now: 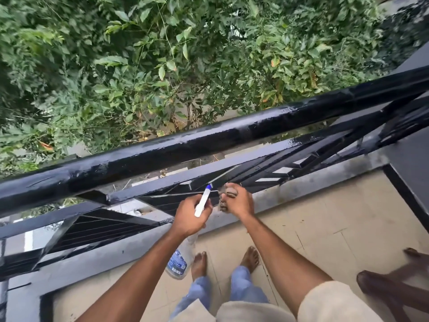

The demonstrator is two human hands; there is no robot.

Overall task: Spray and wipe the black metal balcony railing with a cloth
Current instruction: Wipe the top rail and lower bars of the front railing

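A spray bottle (185,252) is gripped by the left hand (189,216), a bunched cloth (228,194) by the right hand (240,203), at the black railing (209,140). Foliage (162,66) is seen beyond; the blue label (177,265) is unreadable.

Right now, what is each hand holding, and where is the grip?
Left hand grips the spray bottle at its neck; right hand holds the cloth, bunched up.

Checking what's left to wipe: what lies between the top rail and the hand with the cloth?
In the head view, a lower black crossbar lies between the top rail and the right hand gripping the cloth.
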